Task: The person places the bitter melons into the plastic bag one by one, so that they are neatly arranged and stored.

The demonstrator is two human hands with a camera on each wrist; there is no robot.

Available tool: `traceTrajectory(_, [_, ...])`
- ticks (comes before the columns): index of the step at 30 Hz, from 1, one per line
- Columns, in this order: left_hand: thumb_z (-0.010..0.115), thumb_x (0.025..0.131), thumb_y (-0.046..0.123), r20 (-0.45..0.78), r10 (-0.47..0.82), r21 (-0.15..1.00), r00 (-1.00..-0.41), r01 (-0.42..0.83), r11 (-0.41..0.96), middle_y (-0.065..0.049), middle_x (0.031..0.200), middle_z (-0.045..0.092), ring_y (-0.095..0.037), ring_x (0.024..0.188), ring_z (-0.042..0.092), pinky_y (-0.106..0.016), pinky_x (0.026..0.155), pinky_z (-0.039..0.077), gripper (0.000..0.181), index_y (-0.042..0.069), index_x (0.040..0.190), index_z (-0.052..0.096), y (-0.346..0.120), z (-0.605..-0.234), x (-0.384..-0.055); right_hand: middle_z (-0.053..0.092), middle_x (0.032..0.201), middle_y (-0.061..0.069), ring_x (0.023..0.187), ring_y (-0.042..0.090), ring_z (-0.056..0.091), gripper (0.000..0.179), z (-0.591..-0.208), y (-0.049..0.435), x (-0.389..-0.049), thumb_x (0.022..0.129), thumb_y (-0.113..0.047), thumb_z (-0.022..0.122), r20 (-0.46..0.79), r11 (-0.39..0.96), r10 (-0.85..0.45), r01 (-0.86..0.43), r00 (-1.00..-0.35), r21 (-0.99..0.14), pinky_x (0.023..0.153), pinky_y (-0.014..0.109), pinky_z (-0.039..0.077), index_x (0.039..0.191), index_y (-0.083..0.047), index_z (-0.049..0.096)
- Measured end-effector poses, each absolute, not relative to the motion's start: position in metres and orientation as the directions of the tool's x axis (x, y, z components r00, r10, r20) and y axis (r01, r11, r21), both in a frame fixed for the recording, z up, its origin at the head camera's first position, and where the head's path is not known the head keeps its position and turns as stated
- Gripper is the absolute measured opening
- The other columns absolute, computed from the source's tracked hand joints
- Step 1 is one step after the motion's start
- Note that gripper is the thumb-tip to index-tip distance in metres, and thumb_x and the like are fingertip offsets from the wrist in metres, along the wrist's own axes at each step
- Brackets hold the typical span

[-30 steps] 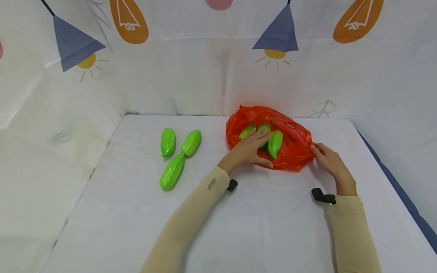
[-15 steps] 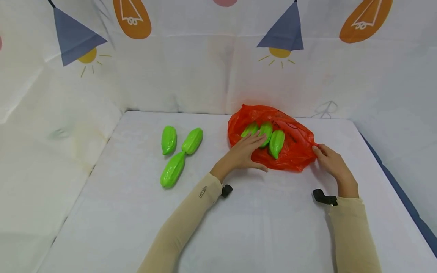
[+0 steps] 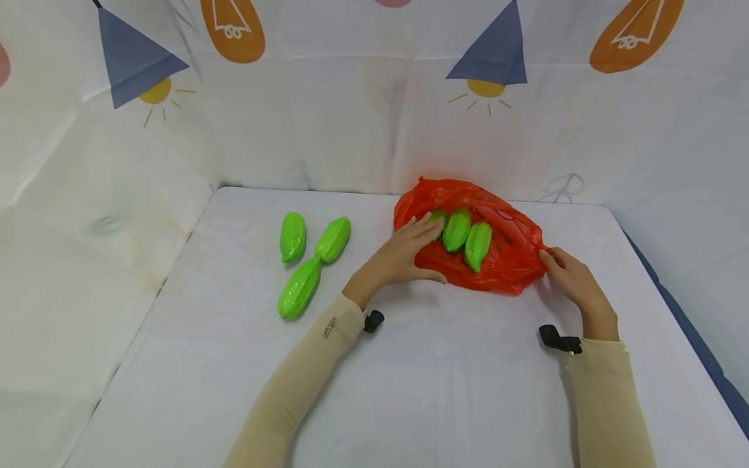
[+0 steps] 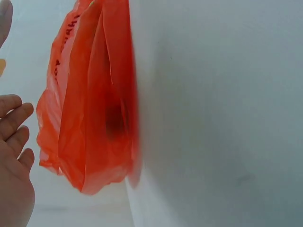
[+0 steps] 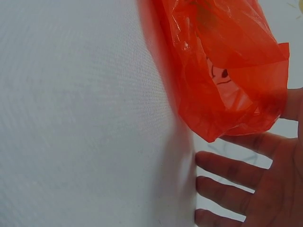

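Observation:
A red plastic bag [image 3: 509,260] lies spread at the back of the table. On it are three glossy green, ridged, gourd-shaped pieces: a right one [image 3: 478,246], a middle one [image 3: 457,229] and a left one [image 3: 437,220], partly hidden by fingers. My left hand [image 3: 400,257] hovers over the bag's left side, fingers extended and thumb apart, holding nothing. In the left wrist view, that hand [image 4: 14,165] appears beside the bag [image 4: 94,104]. My right hand [image 3: 570,279] pinches the bag's right corner between thumb and forefinger; the other fingers [image 5: 232,168] are extended in the right wrist view.
Left of the bag lie three more green pieces: an upright one [image 3: 292,237], and an upper one [image 3: 333,239] touching a lower one [image 3: 300,288] end to end. A printed white cloth [image 3: 328,130] hangs behind the white table [image 3: 409,390].
My left hand has drawn back leftward from over the green pieces, uncovering the middle one. The right hand keeps its hold on the bag's corner. The head view has shifted slightly.

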State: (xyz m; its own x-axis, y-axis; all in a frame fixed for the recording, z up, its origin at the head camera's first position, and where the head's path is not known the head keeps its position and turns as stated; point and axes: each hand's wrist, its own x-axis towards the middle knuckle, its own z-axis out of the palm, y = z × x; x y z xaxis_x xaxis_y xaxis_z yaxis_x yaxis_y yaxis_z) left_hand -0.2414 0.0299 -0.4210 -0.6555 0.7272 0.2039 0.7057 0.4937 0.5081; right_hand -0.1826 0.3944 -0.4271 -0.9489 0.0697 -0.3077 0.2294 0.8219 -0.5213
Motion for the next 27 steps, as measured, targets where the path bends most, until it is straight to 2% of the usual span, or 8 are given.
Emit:
traceTrajectory(9, [0.074,0.075,0.064,0.058,0.703,0.516,-0.709,0.624,0.587,0.003,0.162,0.026,-0.015,0.152,0.016,-0.039,0.123,0.020,0.104,0.015,0.155,0.028,-0.010,-0.423,-0.233,0.035,0.145,0.035,0.127,0.052,0.035,0.077,-0.426,0.392,-0.183,0.102,-0.056,0.022,-0.315,0.822,0.073,0.236,-0.946,-0.519,0.101,0.073,0.035,0.150,0.005,0.026])
traceTrajectory(15, [0.073,0.075,0.066,0.033,0.662,0.524,-0.749,0.577,0.626,0.002,0.163,0.023,-0.020,0.152,0.017,-0.044,0.123,0.020,0.105,0.019,0.156,0.026,-0.050,-0.416,-0.232,0.034,0.146,0.035,0.127,0.053,0.035,0.078,-0.425,0.390,-0.184,0.102,-0.056,0.021,-0.313,0.823,0.064,0.227,-0.948,-0.520,0.101,0.073,0.035,0.150,0.005,0.025])
traceTrajectory(19, [0.075,0.072,0.066,0.033,0.614,0.548,-0.789,0.528,0.649,0.002,0.163,0.024,-0.018,0.152,0.016,-0.044,0.123,0.019,0.107,0.020,0.156,0.027,-0.077,-0.413,-0.232,0.033,0.146,0.034,0.128,0.053,0.034,0.079,-0.424,0.390,-0.184,0.102,-0.057,0.021,-0.317,0.824,0.064,0.229,-0.946,-0.518,0.101,0.073,0.034,0.151,0.004,0.023])
traceTrajectory(23, [0.075,0.071,0.067,0.014,0.574,0.561,-0.819,0.482,0.673,0.000,0.163,0.024,-0.018,0.152,0.016,-0.044,0.122,0.022,0.108,0.019,0.156,0.027,-0.098,-0.415,-0.231,0.032,0.148,0.034,0.129,0.053,0.032,0.080,-0.425,0.391,-0.183,0.101,-0.058,0.021,-0.325,0.822,0.066,0.236,-0.943,-0.519,0.101,0.074,0.033,0.151,0.004,0.023])
traceTrajectory(27, [0.076,0.073,0.065,0.014,0.570,0.565,-0.822,0.476,0.674,-0.004,0.163,0.024,-0.022,0.151,0.018,-0.046,0.122,0.023,0.108,0.016,0.156,0.027,-0.108,-0.418,-0.231,0.031,0.148,0.034,0.129,0.053,0.032,0.080,-0.426,0.393,-0.181,0.101,-0.059,0.021,-0.326,0.821,0.064,0.235,-0.943,-0.520,0.101,0.074,0.033,0.151,0.004,0.023])
